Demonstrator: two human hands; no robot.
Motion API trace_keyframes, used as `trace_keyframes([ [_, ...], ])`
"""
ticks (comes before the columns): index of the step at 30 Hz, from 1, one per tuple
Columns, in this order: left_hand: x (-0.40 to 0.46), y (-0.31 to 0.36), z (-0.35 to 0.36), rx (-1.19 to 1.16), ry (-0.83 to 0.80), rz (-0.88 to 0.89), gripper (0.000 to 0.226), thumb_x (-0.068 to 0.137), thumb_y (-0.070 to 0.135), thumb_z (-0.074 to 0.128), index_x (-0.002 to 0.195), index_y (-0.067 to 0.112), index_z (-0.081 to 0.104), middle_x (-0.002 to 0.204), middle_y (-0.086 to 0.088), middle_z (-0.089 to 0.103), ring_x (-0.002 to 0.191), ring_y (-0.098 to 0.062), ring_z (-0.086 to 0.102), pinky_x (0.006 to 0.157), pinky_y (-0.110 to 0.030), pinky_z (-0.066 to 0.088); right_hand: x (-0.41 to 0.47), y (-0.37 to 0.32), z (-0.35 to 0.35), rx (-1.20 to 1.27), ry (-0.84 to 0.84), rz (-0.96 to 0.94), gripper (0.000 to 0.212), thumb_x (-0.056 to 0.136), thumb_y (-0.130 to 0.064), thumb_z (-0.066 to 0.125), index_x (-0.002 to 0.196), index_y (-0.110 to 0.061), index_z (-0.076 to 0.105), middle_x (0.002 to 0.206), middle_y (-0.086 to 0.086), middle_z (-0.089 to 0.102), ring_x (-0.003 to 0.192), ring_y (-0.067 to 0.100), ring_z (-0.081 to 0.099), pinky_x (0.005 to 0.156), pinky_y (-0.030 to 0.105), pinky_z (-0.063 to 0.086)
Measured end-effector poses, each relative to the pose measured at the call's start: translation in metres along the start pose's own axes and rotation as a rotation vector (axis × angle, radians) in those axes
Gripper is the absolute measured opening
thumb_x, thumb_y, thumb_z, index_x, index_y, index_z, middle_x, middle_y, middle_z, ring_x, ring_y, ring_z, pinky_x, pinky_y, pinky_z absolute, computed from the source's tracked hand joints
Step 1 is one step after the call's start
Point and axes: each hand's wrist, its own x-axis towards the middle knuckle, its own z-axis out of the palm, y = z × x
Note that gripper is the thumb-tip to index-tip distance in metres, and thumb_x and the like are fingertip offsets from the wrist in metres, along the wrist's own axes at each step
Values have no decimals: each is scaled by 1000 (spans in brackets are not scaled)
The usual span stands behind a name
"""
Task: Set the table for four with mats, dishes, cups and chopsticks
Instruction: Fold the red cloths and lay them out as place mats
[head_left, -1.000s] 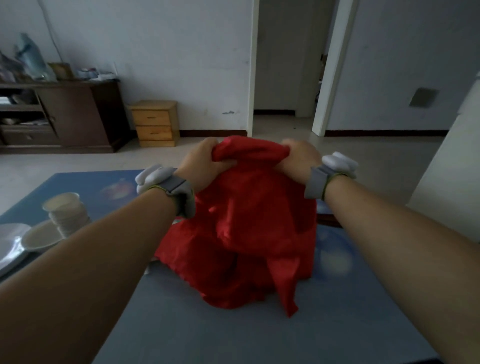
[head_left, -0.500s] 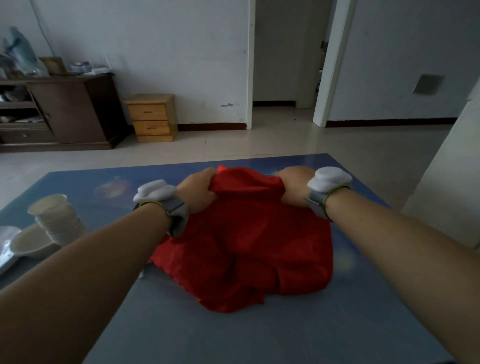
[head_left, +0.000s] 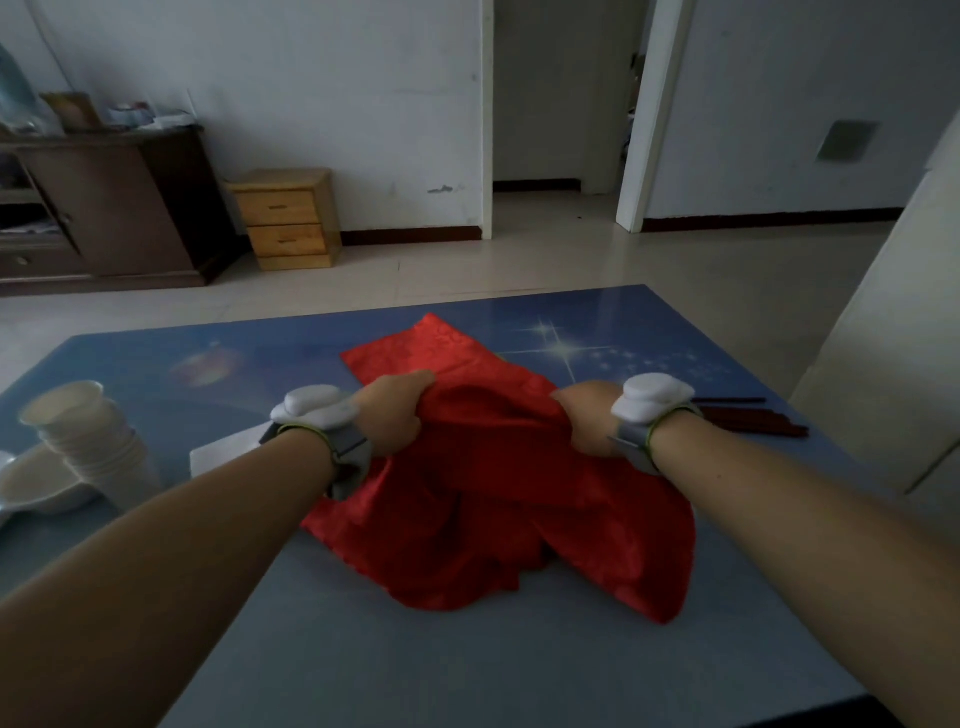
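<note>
A home, living or dining room: pale tiled floor (head_left: 467, 270), plain white walls with dark skirting, dim daylight. Beyond the blue printed surface (head_left: 597, 338), to its far left, a dark wooden sideboard (head_left: 119, 218) stands against the wall, clutter piled on top; just right of it, a small two-drawer pine cabinet (head_left: 285, 218). Straight past the surface's far edge, an open doorway (head_left: 561, 104) with white frame leads to another room.

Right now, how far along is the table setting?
Barely started. Both the left hand and the right hand grip bunched red mats, none laid flat. Stacked cups, a bowl and chopsticks wait unplaced on the table.
</note>
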Motion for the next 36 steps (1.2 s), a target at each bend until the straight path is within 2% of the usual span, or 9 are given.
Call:
trace_keyframes([
  [5,-5,1,10,95,-207,-8,60,74,46,71,122,18,49,121,-5,61,113,-25,58,92,-31,44,-1,10,2,297,-47,7,44,78,-29,71,118,-19,54,116,6,63,106,25,59,82,27,43],
  [9,3,7,12,470,-226,-23,22,93,22,51,113,16,58,123,-7,61,113,-27,58,88,-31,45,0,4,6,0,-203,-50,39,81,-25,70,117,-13,59,118,8,62,109,27,59,82,26,42],
  [12,16,8,-5,507,9,-53,15,95,18,43,88,17,56,107,-4,65,97,-26,64,74,-34,48,8,7,-4,-130,217,2,15,95,-20,46,103,-13,57,108,10,60,94,33,61,72,35,45],
  [15,30,9,-48,442,296,32,14,95,20,43,101,16,56,89,-6,58,78,-26,60,61,-32,38,8,10,-40,-149,685,36,16,98,-17,38,98,-9,52,96,10,51,79,29,56,62,32,32],
  [18,37,13,-94,462,814,212,13,89,14,48,93,8,59,85,-19,63,75,-39,64,58,-38,41,2,6,-78,-125,1072,5,11,90,-9,48,94,-3,56,90,16,55,68,26,47,62,30,27],
  [20,38,11,-105,527,906,287,13,85,13,48,89,6,58,79,-20,61,69,-40,62,61,-41,46,4,9,-85,-133,1167,-23,12,78,-4,62,90,-2,58,84,18,57,67,30,53,61,31,29],
  [24,25,0,-76,657,728,313,19,74,12,60,93,9,59,81,-16,59,71,-36,61,62,-40,46,5,14,-63,-216,741,-25,35,83,-17,61,116,-9,52,109,14,54,102,33,54,83,40,37],
  [28,-5,-4,-25,590,1,143,45,84,36,59,125,21,47,123,-6,46,116,-27,48,92,-38,40,-10,7,-20,-219,240,-85,42,85,-41,56,121,-21,49,122,4,55,117,25,52,97,38,32],
  [36,-46,-9,53,351,-429,105,33,87,24,54,119,17,59,128,-5,55,119,-24,53,100,-32,42,-31,-9,56,-28,-215,-68,39,81,-30,68,115,-12,61,116,9,63,109,27,59,75,24,35],
])
